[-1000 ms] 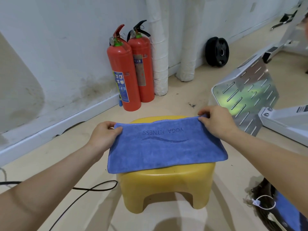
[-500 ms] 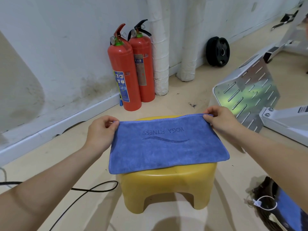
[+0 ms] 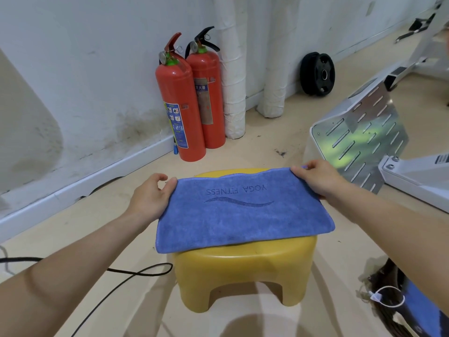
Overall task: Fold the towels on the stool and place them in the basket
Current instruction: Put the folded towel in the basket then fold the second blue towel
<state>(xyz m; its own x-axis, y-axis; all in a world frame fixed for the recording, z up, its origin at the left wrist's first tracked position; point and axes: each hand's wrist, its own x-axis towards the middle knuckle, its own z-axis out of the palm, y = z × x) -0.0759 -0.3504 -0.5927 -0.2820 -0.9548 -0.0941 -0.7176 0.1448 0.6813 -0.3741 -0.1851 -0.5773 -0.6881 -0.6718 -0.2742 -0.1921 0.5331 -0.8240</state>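
A blue towel (image 3: 245,215) with "YOGA FITNESS" stamped on it lies folded across the top of a yellow plastic stool (image 3: 243,276). My left hand (image 3: 150,198) pinches its far left corner and my right hand (image 3: 318,178) pinches its far right corner, holding the far edge slightly raised. The near edge overhangs the stool's front. A dark woven basket (image 3: 388,302) sits on the floor at the lower right, partly hidden by my right forearm, with blue cloth (image 3: 422,310) inside it.
Two red fire extinguishers (image 3: 189,100) stand against the white wall behind the stool. A slotted metal plate of a white machine (image 3: 364,142) is to the right. A black cable (image 3: 126,276) runs over the floor at left. A black weight plate (image 3: 317,74) leans on the wall.
Both hands have lifted the towel's far edge a little and pulled it taut. The towel stays on the stool.
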